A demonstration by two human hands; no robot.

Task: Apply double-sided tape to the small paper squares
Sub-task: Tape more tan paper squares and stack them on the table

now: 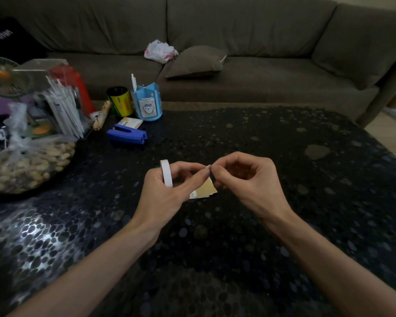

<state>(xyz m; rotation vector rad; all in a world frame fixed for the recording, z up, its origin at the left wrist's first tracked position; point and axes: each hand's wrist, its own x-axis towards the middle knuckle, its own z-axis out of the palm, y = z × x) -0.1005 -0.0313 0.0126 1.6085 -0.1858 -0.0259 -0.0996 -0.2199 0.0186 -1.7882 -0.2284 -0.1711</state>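
My left hand (169, 191) holds a white roll of double-sided tape (166, 172) upright above the dark table, with the roll set around its fingers. My right hand (245, 177) pinches the free end of the tape (208, 167) between thumb and forefinger, right beside my left fingertips. Under both hands lies a small stack of tan paper squares (206, 189), partly hidden by my left fingers. Whether the left hand also touches the squares is unclear.
A blue stapler (127, 135), a blue pen holder (148, 102) and a yellow-green can (120, 101) stand at the back left. A bag of peanuts (28, 165) and a clutter of pens fill the left edge. A brown sofa (238, 42) runs behind the black pebble-pattern table (284, 179).
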